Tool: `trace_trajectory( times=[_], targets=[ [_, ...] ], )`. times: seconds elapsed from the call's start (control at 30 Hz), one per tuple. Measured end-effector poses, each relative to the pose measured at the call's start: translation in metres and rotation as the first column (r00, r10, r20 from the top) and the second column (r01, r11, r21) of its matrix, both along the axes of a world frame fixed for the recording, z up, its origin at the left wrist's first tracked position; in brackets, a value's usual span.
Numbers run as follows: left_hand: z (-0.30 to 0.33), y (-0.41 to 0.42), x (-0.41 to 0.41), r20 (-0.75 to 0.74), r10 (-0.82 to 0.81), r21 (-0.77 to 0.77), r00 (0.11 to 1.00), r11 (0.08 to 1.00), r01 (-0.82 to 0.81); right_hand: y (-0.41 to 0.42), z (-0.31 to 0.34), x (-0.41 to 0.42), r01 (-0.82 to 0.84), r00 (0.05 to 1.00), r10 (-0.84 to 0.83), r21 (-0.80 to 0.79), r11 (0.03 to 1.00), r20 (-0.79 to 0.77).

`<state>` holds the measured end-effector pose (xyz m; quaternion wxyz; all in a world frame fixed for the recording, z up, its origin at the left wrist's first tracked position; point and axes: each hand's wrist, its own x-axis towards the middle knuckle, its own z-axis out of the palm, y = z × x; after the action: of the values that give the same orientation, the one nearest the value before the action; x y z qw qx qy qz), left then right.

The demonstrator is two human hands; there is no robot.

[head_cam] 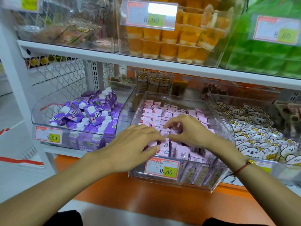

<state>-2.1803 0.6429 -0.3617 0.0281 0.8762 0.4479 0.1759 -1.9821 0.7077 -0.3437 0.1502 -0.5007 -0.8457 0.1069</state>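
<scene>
As my left hand (136,142) pinches one of the pink packets (181,151) at the front of the clear bin (226,126) and my right hand (187,129) nips its neighbour, I'm mid-tidy — next up, prob. stand 'em flush w/ the row.

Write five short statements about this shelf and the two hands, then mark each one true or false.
1. The left hand and right hand both hold pink packets in a clear bin. True.
2. The price tag on that bin reads 9.90. False: it reads 0.50.
3. A red string bracelet sits on the left wrist. False: it is on the right wrist.
4. Orange cups stand on the shelf above. True.
5. The purple cartons lie to the right of the pink packets. False: they lie to the left.
</scene>
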Motion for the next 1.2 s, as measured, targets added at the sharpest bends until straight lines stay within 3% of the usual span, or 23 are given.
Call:
trace_trajectory(
  times=[0.23,0.4,0.5,0.67,0.77,0.87,0.93,1.03,1.13,1.2],
  targets=[
    [-0.002,0.000,-0.001,0.008,0.005,0.000,1.000,1.000,-0.005,0.000,-0.005,-0.005,0.020,1.000,-0.021,0.065,0.998,0.016],
    [-0.001,-0.001,0.001,0.015,0.016,0.018,1.000,1.000,-0.016,0.000,-0.002,0.000,0.007,0.975,-0.003,0.017,1.000,-0.224],
    [-0.002,0.000,0.001,0.016,0.014,0.031,1.000,0.999,-0.014,-0.007,0.004,0.004,0.028,0.865,-0.020,0.008,1.000,-0.502],
    [-0.001,-0.002,0.000,0.077,0.035,0.049,0.996,0.998,-0.038,-0.029,0.013,0.008,0.196,0.619,0.059,0.227,0.954,-0.783],
    [0.003,-0.006,0.000,0.240,0.081,0.080,0.967,0.991,-0.103,-0.038,0.017,0.009,0.203,0.378,-0.055,0.025,0.979,-0.924],
    [0.008,-0.007,0.002,0.496,0.100,0.137,0.862,0.972,-0.191,-0.043,0.019,0.009,0.065,0.194,-0.259,-0.251,0.966,-0.946],
    [0.014,-0.007,0.002,0.566,0.036,0.194,0.824,0.965,-0.176,-0.047,0.020,0.008,-0.019,0.142,-0.326,-0.331,0.943,-0.935],
    [0.021,-0.011,0.004,0.518,-0.091,0.272,0.851,0.960,-0.063,-0.052,0.019,0.002,-0.166,0.059,-0.375,-0.379,0.910,-0.925],
    [0.024,-0.014,0.006,0.500,-0.163,0.315,0.850,0.949,-0.004,-0.057,0.021,-0.004,-0.252,0.077,-0.379,-0.385,0.888,-0.922],
    [0.025,-0.016,0.008,0.633,-0.148,0.242,0.760,0.970,-0.013,-0.058,0.022,-0.005,-0.249,0.125,-0.393,-0.413,0.876,-0.911]
  ],
)
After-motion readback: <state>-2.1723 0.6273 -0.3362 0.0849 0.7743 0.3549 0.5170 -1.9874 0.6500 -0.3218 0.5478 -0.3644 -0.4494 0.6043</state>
